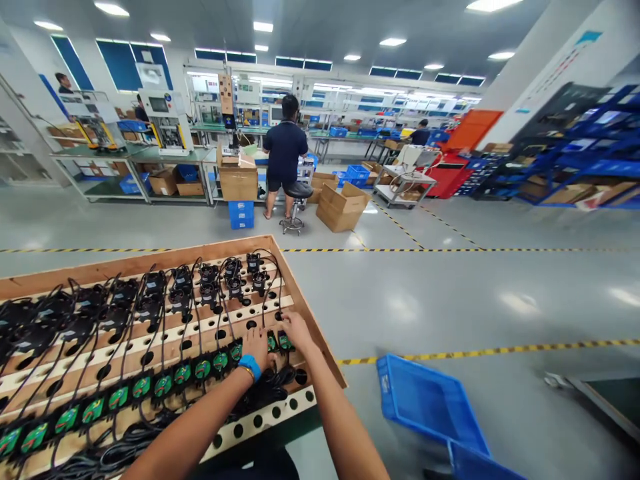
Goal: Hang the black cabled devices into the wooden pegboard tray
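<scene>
A wooden tray (300,293) with slotted, holed strips lies in front of me. Small black pump-like units (207,293) stand in rows across its far half, with black cables (163,327) running toward me. Nearer is a line of round green circuit boards (203,369) in black housings. My left hand (256,348), with a blue wristband, reaches over this line near its right end, fingers stretched and apart. My right hand (295,330) is bent beside the last green board (285,340), close to the tray's right wall; its fingertips are at a black cable, and their grip is unclear.
Blue plastic crates (430,400) are on the floor to the right. A wheeled cart (590,400) stands at the far right edge. Ahead, a person (286,150) stands at a bench, near a stool (295,200) and an open cardboard box (343,205).
</scene>
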A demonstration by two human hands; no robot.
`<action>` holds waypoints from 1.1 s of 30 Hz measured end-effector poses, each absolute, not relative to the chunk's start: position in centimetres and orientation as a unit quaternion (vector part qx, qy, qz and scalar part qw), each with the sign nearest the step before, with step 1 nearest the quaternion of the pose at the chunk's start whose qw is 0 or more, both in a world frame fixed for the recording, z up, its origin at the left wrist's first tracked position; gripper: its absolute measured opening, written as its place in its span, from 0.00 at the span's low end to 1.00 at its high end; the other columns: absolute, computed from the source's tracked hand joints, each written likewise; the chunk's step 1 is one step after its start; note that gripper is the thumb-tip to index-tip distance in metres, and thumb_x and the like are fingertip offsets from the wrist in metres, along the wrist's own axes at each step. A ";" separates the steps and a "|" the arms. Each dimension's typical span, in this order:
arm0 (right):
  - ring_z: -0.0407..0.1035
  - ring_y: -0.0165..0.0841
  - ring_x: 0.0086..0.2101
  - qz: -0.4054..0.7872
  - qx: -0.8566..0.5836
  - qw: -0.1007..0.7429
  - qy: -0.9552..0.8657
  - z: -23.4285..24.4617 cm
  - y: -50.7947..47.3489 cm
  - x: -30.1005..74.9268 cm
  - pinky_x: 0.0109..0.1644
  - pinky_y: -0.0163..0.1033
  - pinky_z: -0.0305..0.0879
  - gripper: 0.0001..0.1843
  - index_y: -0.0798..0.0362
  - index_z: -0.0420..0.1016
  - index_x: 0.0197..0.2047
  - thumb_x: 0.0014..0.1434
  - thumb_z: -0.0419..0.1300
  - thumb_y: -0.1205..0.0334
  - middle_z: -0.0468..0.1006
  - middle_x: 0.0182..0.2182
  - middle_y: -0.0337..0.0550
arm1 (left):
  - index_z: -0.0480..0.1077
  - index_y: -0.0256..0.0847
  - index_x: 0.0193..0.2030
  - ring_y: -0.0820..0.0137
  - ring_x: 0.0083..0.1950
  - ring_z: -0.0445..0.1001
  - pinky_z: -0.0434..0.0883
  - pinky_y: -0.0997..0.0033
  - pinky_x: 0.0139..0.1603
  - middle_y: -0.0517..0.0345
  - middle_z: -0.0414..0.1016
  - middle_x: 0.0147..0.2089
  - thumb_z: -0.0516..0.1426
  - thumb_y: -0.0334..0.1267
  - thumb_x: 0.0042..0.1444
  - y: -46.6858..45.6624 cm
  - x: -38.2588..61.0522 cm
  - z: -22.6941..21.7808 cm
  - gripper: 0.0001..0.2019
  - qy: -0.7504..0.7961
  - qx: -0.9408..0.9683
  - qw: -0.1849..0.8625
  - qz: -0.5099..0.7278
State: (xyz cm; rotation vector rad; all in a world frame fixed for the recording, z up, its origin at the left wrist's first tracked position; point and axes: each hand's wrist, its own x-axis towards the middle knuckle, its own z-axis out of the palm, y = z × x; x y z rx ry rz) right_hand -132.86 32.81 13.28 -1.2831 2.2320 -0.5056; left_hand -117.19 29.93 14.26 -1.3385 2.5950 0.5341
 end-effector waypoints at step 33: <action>0.74 0.37 0.50 -0.183 -0.496 0.378 0.760 10.1 34.1 -134.7 0.53 0.36 0.67 0.29 0.54 0.75 0.52 0.45 0.68 0.78 0.80 0.51 0.47 | 0.67 0.43 0.64 0.53 0.72 0.61 0.52 0.38 0.75 0.45 0.68 0.68 0.68 0.40 0.51 31.1 -121.6 14.4 0.33 0.834 -0.484 0.094 0.246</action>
